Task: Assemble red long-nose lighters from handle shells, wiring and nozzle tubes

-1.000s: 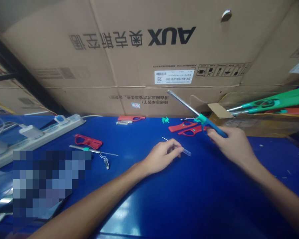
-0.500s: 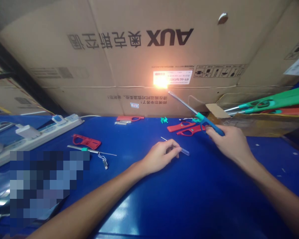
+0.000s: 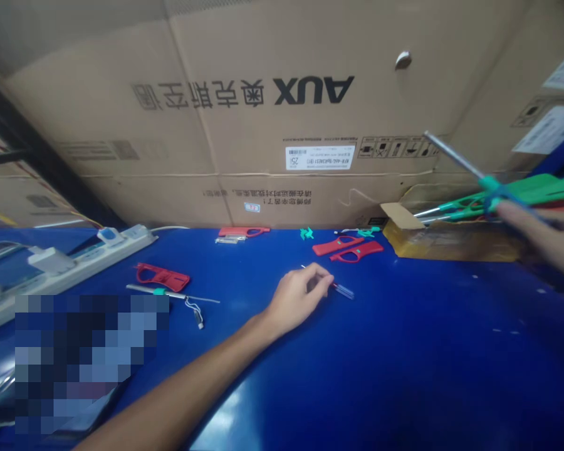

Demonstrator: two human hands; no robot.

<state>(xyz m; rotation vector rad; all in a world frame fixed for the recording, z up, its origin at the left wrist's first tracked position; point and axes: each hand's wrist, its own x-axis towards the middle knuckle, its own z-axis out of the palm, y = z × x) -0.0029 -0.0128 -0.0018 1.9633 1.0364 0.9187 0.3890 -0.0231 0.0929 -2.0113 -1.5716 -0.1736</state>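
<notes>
Your right hand [image 3: 545,235] is closed around a finished lighter [image 3: 491,185], raised above the carton [image 3: 451,241] at the counter [image 3: 404,363] edge; judged step: setting it aside. Your left hand [image 3: 297,295] rests on the counter, fingers pinched on a thin clear tube [image 3: 344,290]. Next move calls for a fresh shell. Count: four loose red shells, one rod assembly [image 3: 169,292], one power strip [image 3: 75,263].

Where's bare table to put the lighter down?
Bare table lies right of the left hand, in front of the red shells and box. The right hand holds the lighter above there. It is crowded left, around the red handle, rod and power strip.
</notes>
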